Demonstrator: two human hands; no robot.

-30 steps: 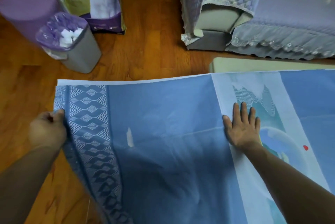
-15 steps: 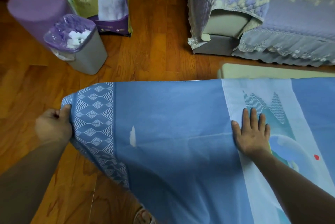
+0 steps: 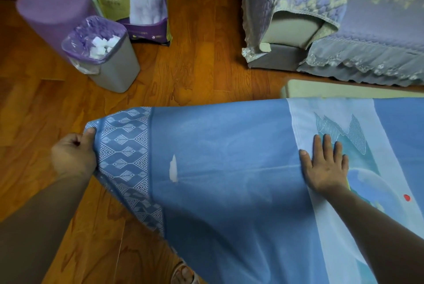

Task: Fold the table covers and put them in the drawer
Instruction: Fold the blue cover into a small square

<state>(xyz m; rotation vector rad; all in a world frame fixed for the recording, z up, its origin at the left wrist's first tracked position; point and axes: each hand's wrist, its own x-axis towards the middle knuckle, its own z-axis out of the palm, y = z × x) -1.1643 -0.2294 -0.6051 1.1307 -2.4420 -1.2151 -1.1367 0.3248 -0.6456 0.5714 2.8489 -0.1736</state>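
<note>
Cloth fold, head view: table cover (image 3: 229, 169) half on table (image 3: 344, 90), half hanging toward wooden floor (image 3: 195, 65).

Smooth blue fabric, woven-look geometric border band at left edge, pale printed panel at right, small white patch mid-cloth, faint horizontal crease. Left hand (image 3: 73, 157): grip clamped on border corner, thumb on top, fingers curled under, cloth lifted and draped in soft sag. Right hand (image 3: 325, 166): grip apart, fingers straight, palm pressed flat at panel seam. Beyond: grey bin (image 3: 114, 70) with crinkled purple liner, purple cylinder (image 3: 50, 10), sofa (image 3: 344, 19) under quilted, lace-edged cover.
</note>
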